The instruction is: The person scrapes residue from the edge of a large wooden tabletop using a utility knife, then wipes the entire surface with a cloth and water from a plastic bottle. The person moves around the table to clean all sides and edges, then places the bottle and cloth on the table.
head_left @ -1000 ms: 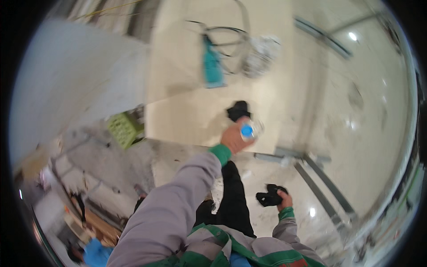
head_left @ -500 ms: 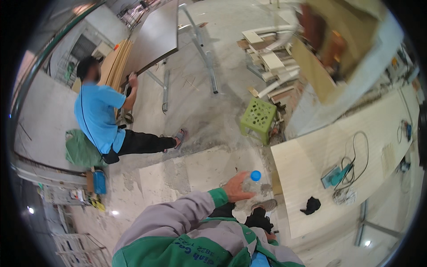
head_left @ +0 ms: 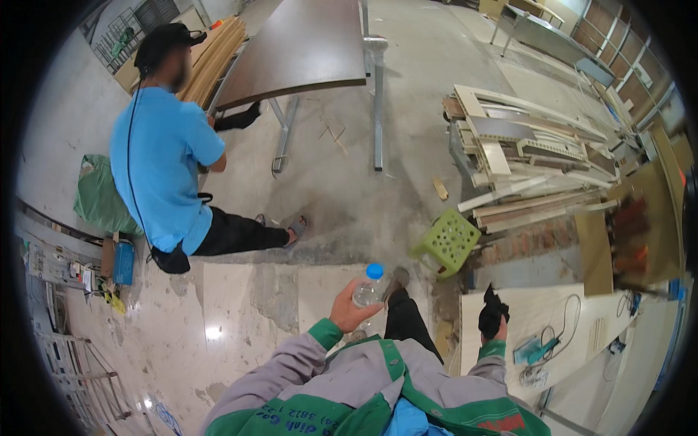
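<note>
My left hand (head_left: 352, 309), out in front of my body, is wrapped around a clear plastic bottle (head_left: 369, 293) with a blue screw cap. The bottle stands upright and see-through; how much it holds I cannot tell. At my right side, my right hand (head_left: 500, 331) grips a crumpled black cloth (head_left: 494, 311), over the near left end of a pale board worktop (head_left: 476, 357). Most of the right fingers are hidden behind the cloth, which may be a glove. Farther right on the worktop lies a teal power sander (head_left: 539, 352) with its cord.
A green plastic stool (head_left: 454, 242) stands ahead to the right, below a pile of wood offcuts (head_left: 538, 145). At the left, a person in a blue shirt (head_left: 163, 160) stands by a dark brown panel (head_left: 305, 54) on metal legs. A green sack (head_left: 102, 192) sits behind that person.
The black cloth, lying on the worktop before, is now in my right hand. My left hand with the bottle has shifted left and up. The view has turned right, and I am walking forward.
</note>
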`<state>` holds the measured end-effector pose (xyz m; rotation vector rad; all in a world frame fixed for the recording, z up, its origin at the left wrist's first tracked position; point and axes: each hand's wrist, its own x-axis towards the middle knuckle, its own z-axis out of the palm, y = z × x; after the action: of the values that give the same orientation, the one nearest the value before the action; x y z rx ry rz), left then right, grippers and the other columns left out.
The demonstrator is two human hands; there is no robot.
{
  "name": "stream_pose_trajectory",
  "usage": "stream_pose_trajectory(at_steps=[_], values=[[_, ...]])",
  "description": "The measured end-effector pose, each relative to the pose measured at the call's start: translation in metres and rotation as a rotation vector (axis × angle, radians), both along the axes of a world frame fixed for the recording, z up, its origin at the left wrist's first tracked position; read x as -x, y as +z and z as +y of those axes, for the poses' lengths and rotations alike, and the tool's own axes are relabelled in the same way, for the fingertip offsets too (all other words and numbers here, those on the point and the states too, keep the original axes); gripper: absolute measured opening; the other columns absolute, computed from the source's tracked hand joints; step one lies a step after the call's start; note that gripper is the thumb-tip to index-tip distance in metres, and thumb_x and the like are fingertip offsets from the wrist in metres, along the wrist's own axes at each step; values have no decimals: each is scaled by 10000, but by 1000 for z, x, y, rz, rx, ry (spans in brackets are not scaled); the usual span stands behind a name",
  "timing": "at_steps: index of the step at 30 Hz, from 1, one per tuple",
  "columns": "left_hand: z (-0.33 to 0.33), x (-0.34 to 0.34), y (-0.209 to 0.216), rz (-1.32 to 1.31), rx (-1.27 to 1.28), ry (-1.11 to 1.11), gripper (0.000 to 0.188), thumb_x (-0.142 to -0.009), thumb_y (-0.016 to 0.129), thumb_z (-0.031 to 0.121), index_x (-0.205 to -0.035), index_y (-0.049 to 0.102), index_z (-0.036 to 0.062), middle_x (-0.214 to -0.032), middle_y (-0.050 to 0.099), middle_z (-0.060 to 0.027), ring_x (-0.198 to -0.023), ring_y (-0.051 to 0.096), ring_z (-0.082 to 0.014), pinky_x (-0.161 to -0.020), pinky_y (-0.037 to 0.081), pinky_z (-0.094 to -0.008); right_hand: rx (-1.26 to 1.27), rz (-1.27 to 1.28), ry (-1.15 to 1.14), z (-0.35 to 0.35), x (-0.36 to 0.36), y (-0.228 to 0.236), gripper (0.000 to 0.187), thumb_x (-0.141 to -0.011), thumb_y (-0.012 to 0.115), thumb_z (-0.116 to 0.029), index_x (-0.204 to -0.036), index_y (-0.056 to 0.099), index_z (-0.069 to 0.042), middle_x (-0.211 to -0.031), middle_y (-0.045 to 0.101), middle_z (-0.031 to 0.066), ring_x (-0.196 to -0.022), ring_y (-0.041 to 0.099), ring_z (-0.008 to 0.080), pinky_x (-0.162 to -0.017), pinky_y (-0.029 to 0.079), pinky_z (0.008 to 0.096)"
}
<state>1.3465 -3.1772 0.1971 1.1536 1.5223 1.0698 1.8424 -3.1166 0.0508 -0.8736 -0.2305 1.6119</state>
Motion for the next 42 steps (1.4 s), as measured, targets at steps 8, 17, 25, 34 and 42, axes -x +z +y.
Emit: stream_pose_trajectory(at_steps=[8,17,25,34,42], values=[[151,95,35,266,111,132,664,-783,905,325,-1327,606,90,-1187,718,-119,-1069,697,-246,-958,541,-391,60,-449,149,405,205,73,417,-933,650,-102,-1340,649,-11,-1210,732,133,-1006,738,273,-922,599,373],[278,166,47,47,7,662,617,-775,891,151,-1305,599,29,-1157,695,-81,-1048,670,-190,-942,536,-368,-1138,-1264,170,671,608,195,482,-763,705,33,-1236,675,-49,-1311,658,213,-1259,596,414,-1080,491,469],[454,232,17,-163,-260,972,664,-771,864,135,-1350,560,27,-1238,659,-127,-1099,658,-219,-975,529,-379,-1567,-1694,1211,767,796,147,490,-1034,521,-481,-1391,609,-156,-1664,357,173,-1227,627,371,-1046,487,477],[603,306,58,-139,-115,1051,733,-771,838,144,-1411,491,55,-1291,627,-146,-1133,639,-248,-1010,516,-410,-1308,-1951,1061,1093,914,164,362,-1044,483,-348,-1214,707,-120,-1517,509,165,-1184,655,417,-1022,516,532],[715,290,74,-163,-235,1587,793,-709,874,287,-1379,519,56,-1241,602,-123,-1068,626,-234,-947,522,-396,-1768,-963,1777,911,875,162,362,-950,636,-426,-1119,757,-129,-1527,509,215,-1260,634,374,-1010,532,534]])
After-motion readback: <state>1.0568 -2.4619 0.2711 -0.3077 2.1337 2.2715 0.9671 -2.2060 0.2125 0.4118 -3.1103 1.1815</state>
